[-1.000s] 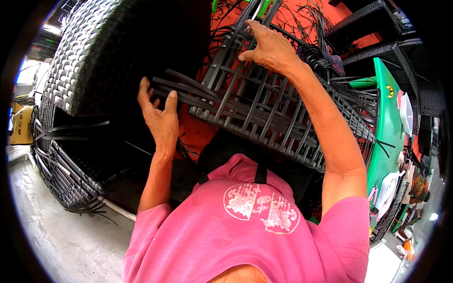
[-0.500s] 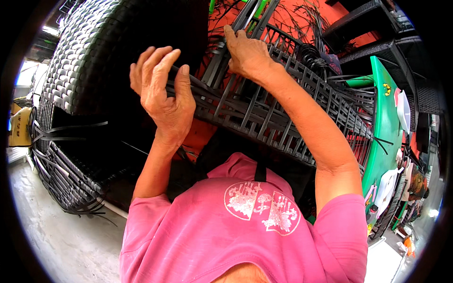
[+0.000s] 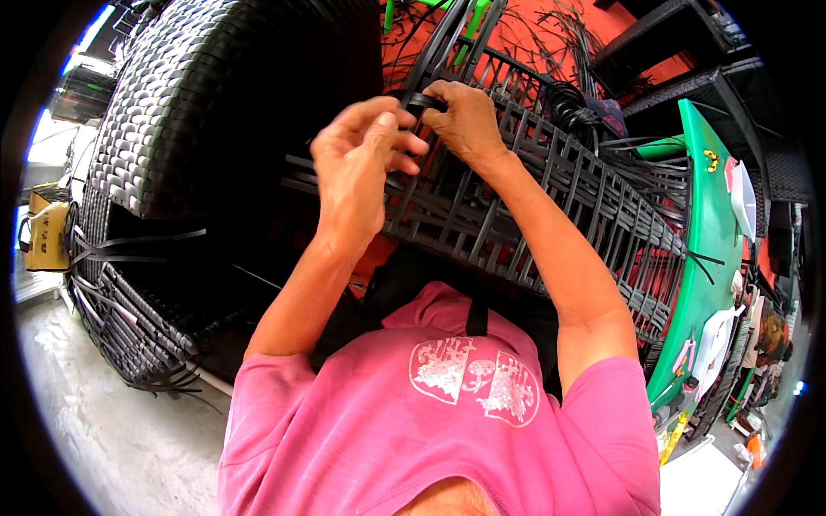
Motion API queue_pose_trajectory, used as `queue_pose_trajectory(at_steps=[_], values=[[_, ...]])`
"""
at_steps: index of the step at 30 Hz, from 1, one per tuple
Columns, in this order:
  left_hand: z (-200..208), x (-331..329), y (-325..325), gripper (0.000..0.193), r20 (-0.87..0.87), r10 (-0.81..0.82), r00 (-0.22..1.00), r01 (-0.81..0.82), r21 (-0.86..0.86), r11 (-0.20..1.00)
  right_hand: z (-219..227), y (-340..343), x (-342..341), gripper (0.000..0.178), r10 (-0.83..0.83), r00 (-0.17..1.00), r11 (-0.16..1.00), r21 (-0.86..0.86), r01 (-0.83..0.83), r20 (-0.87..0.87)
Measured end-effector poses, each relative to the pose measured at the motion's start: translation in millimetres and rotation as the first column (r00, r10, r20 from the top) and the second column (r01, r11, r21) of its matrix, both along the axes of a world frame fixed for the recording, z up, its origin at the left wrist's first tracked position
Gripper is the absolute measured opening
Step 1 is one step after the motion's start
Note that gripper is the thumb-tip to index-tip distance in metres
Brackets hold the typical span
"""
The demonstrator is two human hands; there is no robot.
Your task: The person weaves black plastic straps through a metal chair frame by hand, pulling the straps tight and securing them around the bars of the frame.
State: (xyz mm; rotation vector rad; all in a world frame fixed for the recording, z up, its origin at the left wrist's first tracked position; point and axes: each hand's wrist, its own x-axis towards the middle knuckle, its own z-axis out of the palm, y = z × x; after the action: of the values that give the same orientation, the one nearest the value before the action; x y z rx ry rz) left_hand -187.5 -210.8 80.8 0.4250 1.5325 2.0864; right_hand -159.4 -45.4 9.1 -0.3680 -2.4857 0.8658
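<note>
A frame partly woven with dark flat strips (image 3: 482,211) lies across in front of me. My right hand (image 3: 466,127) is above its left end, fingers closed on a black flat weaving strip (image 3: 422,101) that bends in a loop. Just left of it, my left hand (image 3: 354,172) is raised with fingers apart, slightly smeared by motion, and nothing shows in its grasp. Its fingertips come close to the strip; whether they touch it I cannot tell. Loose strip ends (image 3: 299,172) stick out left of my left wrist.
A large black woven wicker piece (image 3: 163,112) stands at the left, with strip ends poking out below. Loose strips litter the red floor covering (image 3: 525,34) at the far side. A green board (image 3: 688,241) stands at the right; a coil of black strip (image 3: 568,107) lies beyond the frame.
My left hand has moved right toward the right hand. The right hand has drawn down and nearer, and a looped black strip now shows in its fingers.
</note>
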Motion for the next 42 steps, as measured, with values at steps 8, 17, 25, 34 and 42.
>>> queue_pose_trajectory(at_steps=[8, 17, 25, 34, 42], values=[[-47.4, -29.6, 45.6, 0.016, 0.772, -0.298, 0.561, 0.084, 0.306, 0.948, -0.2, 8.4, 22.4, 0.021, 0.075, 0.992, 0.793, -0.598, -0.120, -0.100], [-51.8, -0.7, 58.0, 0.019, 0.473, -0.152, 0.868, 0.115, 0.105, 0.988, 36.7, 41.6, 17.4, 0.025, 0.095, 0.995, 0.915, -0.397, -0.077, 0.025], [-67.1, 30.9, 78.5, 0.020, -0.773, -0.031, 0.634, -0.323, -0.301, 0.897, 67.0, 24.7, -21.2, 0.043, 0.176, 0.774, 0.972, 0.019, -0.235, 0.608], [-41.9, 15.0, 38.0, 0.032, 0.353, -0.358, 0.865, 0.295, 0.219, 0.930, 91.8, 18.0, 50.3, 0.032, 0.228, 0.973, 0.913, -0.356, -0.198, 0.044], [-43.8, 10.6, 52.0, 0.032, 0.374, -0.287, 0.882, 0.276, 0.084, 0.957, 87.1, -0.9, 103.1, 0.028, 0.221, 0.974, 0.724, -0.659, -0.203, -0.057]])
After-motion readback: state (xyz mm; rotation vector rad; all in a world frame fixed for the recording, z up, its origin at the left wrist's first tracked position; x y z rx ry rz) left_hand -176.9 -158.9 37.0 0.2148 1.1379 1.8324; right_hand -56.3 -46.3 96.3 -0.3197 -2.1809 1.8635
